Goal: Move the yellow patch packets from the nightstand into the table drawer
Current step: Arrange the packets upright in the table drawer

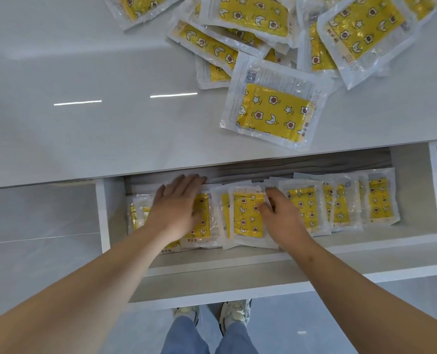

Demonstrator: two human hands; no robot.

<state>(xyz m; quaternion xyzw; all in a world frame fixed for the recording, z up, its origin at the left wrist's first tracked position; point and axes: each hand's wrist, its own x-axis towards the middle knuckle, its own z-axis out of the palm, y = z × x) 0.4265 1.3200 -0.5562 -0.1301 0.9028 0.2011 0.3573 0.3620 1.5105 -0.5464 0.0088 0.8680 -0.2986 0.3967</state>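
An open white drawer point(238, 259) holds a row of several yellow patch packets point(381, 200) in clear wrappers, overlapping from left to right. My left hand point(179, 208) lies flat with straight fingers on the packets at the drawer's left part. My right hand point(281, 215) has curled fingers pinching the right edge of a middle packet point(245, 215). On the glossy white tabletop above, a loose heap of more yellow packets point(258, 19) is spread at the upper right, and one packet point(273, 108) lies apart, nearest the drawer.
The white tabletop point(84, 118) stretches left of the heap. The drawer's front wall point(238, 282) is near my body, its side walls left and right. My feet in pale sneakers point(235, 310) stand on a grey tiled floor below.
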